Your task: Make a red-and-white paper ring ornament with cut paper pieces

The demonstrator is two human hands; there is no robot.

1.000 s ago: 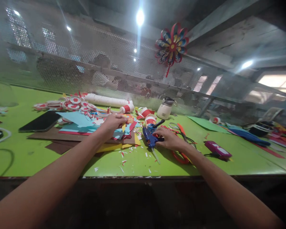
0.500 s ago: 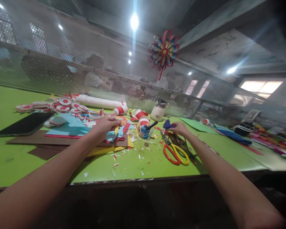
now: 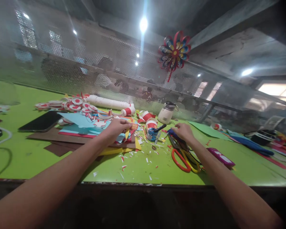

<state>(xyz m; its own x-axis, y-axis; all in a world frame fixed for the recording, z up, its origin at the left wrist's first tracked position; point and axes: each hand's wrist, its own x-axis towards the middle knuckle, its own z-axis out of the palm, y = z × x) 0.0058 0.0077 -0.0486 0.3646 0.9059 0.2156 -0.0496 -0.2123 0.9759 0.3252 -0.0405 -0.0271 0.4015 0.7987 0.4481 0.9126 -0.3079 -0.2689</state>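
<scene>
My left hand (image 3: 119, 128) is closed in a pinch over the paper stack, at a small printed orange-and-yellow paper piece (image 3: 132, 122). Light blue sheets (image 3: 78, 122), red sheets and brown card (image 3: 47, 136) lie beneath that wrist. To the right, my right hand (image 3: 183, 131) has its fingers pressed together at a dark blue object (image 3: 177, 136), whose kind I cannot make out. Just below lie scissors with red and yellow handles (image 3: 181, 160), partly under the blue object. Between the hands stands a blue glue jar (image 3: 152, 136) with a black brush handle (image 3: 160, 128) sticking out.
Behind are red-and-white paper discs (image 3: 75, 103), a white roll (image 3: 109, 102), paper cups (image 3: 146, 116) and a white flask (image 3: 165, 113). A black phone (image 3: 41, 121) lies left, a purple case (image 3: 220, 157) right. Paper scraps litter the green table (image 3: 133, 171); a paper flower (image 3: 174, 53) hangs above.
The view has swung left, shifting everything rightward. My right hand has lowered the dark blue object toward the scissors. The purple case has come out from behind the right forearm. My left hand keeps its pinch.
</scene>
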